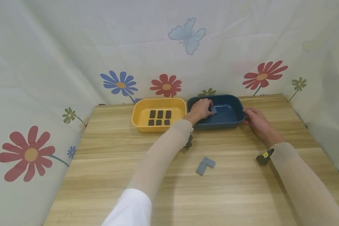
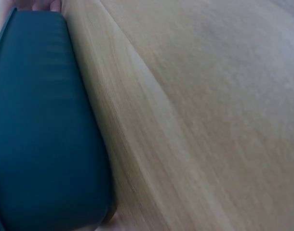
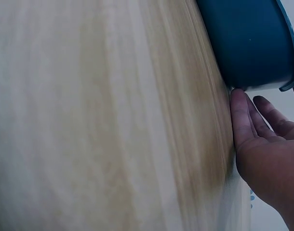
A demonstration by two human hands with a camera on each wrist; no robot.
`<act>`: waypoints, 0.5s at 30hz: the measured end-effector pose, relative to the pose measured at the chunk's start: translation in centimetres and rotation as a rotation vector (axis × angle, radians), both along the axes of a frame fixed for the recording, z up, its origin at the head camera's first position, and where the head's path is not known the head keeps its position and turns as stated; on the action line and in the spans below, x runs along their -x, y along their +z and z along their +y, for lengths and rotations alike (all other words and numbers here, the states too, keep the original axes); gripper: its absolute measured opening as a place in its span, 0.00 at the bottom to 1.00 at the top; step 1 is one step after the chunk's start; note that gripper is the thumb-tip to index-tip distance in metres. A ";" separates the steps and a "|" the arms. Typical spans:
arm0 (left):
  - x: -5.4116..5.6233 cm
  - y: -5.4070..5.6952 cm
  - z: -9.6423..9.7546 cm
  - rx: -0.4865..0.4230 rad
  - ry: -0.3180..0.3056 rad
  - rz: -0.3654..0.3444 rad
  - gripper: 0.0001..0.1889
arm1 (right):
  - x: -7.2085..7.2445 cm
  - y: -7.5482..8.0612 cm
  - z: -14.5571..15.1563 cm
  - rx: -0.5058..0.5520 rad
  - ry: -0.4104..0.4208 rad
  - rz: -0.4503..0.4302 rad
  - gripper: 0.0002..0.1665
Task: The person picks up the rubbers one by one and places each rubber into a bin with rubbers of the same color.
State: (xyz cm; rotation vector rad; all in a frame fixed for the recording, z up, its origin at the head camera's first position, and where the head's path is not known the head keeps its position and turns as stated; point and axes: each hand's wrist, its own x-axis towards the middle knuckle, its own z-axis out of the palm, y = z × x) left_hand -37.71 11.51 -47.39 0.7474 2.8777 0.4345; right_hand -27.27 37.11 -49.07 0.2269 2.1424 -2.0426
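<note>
My left hand (image 1: 200, 110) reaches into the dark blue bin (image 1: 218, 126) and pinches a small flat grey-blue tile (image 1: 213, 110) just above the bin's floor. At the bin's right end, my right hand (image 1: 257, 121) holds the rim. In the right wrist view, the lower fingers (image 3: 241, 113) lie against the bin's outer wall, low by the tabletop. Nearer to me on the table are more grey-blue tiles (image 1: 205, 164), laid in an L shape. The left wrist view shows the bin's outer side (image 2: 46, 125), while the left hand's fingers are hidden there.
A yellow bin (image 1: 147, 128) stands against the blue bin's left end, with several black rectangular pieces (image 1: 160, 114) in two rows inside. Both bins are at the back edge of the wooden table (image 1: 115, 163). Behind them hangs a flower-printed cloth (image 1: 214, 62).
</note>
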 end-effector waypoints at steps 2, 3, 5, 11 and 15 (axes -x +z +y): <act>-0.1 0.2 -0.1 0.006 -0.005 0.008 0.22 | 0.0 0.1 -0.1 0.006 -0.004 0.005 0.35; -0.1 0.2 -0.1 0.007 -0.007 0.010 0.22 | 0.0 0.2 -0.1 0.006 -0.002 0.007 0.35; -0.1 0.3 -0.2 0.011 -0.008 0.011 0.22 | -0.1 0.3 -0.2 0.010 0.001 0.008 0.35; -0.2 0.6 -0.4 0.013 -0.016 0.003 0.22 | 0.0 0.4 -0.2 0.012 0.008 0.012 0.33; -0.4 0.9 -0.5 0.030 -0.055 0.000 0.24 | 0.0 0.2 0.1 0.033 0.003 0.003 0.29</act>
